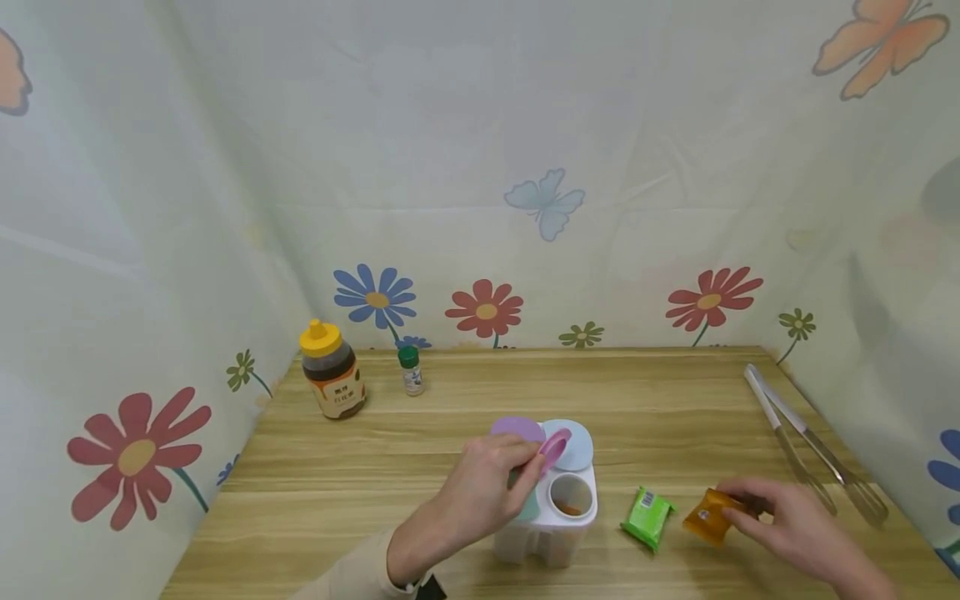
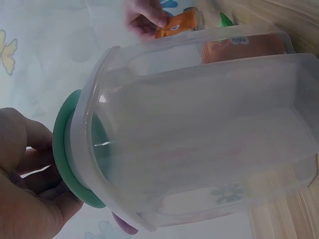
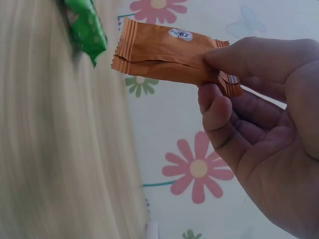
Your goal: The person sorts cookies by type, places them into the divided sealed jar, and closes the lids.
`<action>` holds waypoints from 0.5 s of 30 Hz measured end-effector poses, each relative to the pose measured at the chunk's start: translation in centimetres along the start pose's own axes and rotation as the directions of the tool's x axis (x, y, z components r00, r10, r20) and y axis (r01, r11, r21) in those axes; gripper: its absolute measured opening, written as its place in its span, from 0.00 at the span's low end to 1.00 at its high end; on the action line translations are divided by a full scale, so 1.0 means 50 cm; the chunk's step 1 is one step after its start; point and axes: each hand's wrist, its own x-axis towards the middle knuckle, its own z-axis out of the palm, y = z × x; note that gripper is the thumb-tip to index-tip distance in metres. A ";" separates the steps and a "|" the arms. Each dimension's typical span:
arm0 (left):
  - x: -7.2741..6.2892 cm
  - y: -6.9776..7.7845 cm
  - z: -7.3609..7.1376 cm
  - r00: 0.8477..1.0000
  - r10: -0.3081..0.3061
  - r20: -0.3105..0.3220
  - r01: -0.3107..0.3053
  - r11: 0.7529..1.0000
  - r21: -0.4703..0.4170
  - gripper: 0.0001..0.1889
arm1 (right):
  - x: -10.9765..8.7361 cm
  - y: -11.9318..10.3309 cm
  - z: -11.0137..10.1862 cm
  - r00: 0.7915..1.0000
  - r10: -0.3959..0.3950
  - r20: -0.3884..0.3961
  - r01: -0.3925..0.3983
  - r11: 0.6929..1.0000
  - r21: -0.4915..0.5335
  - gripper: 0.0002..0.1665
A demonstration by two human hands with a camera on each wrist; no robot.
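Note:
My left hand (image 1: 487, 483) pinches a round pink lid (image 1: 553, 450), held tilted above a white-topped storage box (image 1: 545, 527) with clear compartments. Purple (image 1: 517, 428), light blue (image 1: 572, 446) and green (image 1: 529, 505) lids cover three of its openings. The front right opening stands uncovered, with an orange-brown packet (image 2: 244, 49) inside, seen through the wall in the left wrist view. My right hand (image 1: 787, 521) pinches another orange-brown packet (image 3: 169, 54) by one end, to the right of the box. A green packet (image 1: 648, 518) lies on the table between box and right hand.
A honey bottle (image 1: 333, 379) with a yellow cap and a small green-capped shaker bottle (image 1: 412, 375) stand at the back left. Metal tongs (image 1: 810, 446) lie along the right side of the wooden table (image 1: 337, 475). Flower-printed cloth (image 1: 420, 167) surrounds the table.

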 end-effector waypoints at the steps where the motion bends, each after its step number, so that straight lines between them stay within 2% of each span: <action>1: 0.000 0.000 0.000 1.000 0.004 -0.004 -0.004 1.000 -0.010 0.04 | 0.002 -0.005 0.001 1.000 -0.005 -0.022 0.005 1.000 0.008 0.13; 4: 0.000 0.000 0.001 1.000 0.010 -0.013 -0.011 0.999 -0.032 0.04 | 0.007 -0.017 0.003 0.997 -0.035 -0.072 0.038 0.999 0.033 0.15; 8: 0.000 -0.001 0.001 1.000 0.011 -0.012 -0.011 0.999 -0.047 0.04 | 0.016 -0.027 0.006 0.994 -0.066 -0.090 0.072 0.995 0.064 0.17; 15: -0.001 -0.004 0.003 0.999 0.033 -0.028 -0.034 0.999 -0.038 0.03 | 0.030 -0.050 0.010 0.989 -0.066 -0.129 0.081 0.991 0.111 0.17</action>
